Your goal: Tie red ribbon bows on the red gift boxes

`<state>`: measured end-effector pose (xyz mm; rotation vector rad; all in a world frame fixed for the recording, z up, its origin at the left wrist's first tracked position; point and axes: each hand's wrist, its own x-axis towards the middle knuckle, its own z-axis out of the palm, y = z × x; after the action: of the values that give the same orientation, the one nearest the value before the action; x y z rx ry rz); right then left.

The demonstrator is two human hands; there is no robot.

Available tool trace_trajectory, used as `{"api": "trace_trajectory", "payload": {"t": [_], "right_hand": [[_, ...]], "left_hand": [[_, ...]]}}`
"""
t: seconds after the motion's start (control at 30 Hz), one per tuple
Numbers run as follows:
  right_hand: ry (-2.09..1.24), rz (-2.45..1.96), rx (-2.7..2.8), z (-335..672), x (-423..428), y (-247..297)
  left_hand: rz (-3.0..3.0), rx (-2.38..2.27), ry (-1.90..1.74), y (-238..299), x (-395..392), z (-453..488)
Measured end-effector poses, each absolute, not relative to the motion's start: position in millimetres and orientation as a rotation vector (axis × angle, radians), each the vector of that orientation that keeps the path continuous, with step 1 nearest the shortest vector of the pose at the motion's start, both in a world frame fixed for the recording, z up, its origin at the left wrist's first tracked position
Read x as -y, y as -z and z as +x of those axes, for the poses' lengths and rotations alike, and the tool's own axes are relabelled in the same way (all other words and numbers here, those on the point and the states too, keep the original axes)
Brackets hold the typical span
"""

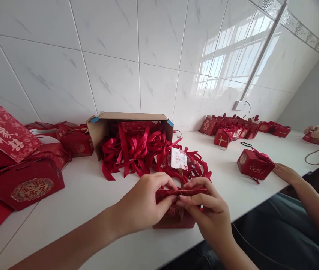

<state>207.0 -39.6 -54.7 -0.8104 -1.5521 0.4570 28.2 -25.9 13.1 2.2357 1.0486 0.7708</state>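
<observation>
A red gift box (173, 224) stands on the white table right in front of me, its top edges drawn together. My left hand (146, 198) pinches the left part of that top edge between thumb and fingers. Close beside it, my right hand (212, 210) is closed on the middle and right of the same edge. A brownish cord or ribbon runs by my fingertips, but its ends are partly hidden. Just beyond my hands lies a heap of red ribbons (137, 150), with a white printed tag (179, 159) on its right side.
Behind the ribbons a cardboard box (93, 137) lies open toward me. Red gift boxes (35, 183) pile up at left; more gift boxes (224, 125) line the wall at right. Another person's hand (286, 173) rests by a ribboned box (255, 164). A power strip (240, 105) is on the wall.
</observation>
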Motion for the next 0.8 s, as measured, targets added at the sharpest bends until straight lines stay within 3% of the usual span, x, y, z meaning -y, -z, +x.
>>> {"api": "trace_trajectory", "payload": {"t": [0.8], "right_hand": [[-0.541, -0.908, 1.428, 202.0, 33.9, 61.2]], "left_hand": [[2.232, -1.121, -0.858, -3.6, 18.1, 31.4]]}}
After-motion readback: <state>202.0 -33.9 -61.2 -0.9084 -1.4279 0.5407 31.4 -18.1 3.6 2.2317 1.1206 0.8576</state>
